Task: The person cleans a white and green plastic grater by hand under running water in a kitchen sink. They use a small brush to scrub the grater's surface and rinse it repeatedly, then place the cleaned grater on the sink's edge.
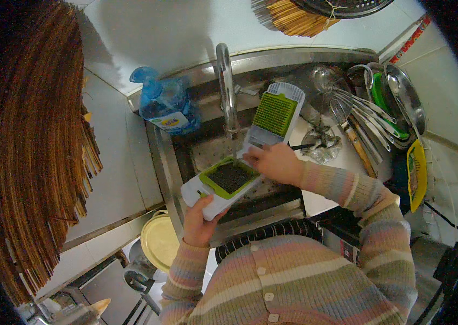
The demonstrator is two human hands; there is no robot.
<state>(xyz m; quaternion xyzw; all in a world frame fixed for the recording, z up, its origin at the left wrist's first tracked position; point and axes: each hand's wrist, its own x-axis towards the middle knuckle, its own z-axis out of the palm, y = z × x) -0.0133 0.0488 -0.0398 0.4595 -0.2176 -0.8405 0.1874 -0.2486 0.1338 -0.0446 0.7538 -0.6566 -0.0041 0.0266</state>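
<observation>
A white and green hinged vegetable chopper (190, 193) is spread open over the sink. My left hand (199, 223) grips its near end. A green frame there surrounds a dark blade grid (231, 178). The other half, with a green toothed pusher plate (275, 113), slants up to the right. My right hand (280, 164), blurred, has its fingers bent at the hinge side of the grid. Whether it pinches anything is unclear. Above the grid hangs a curved metal faucet (225, 81), and a thin stream seems to fall from it.
A blue plastic jug (168, 105) stands at the left of the metal sink (158, 162). On the right lie a wire whisk (359, 101), a strainer (328, 107), crumpled foil-like material (320, 144) and several metal pans (408, 97). A large broom (38, 134) hangs at left; a yellow lid (160, 241) sits below.
</observation>
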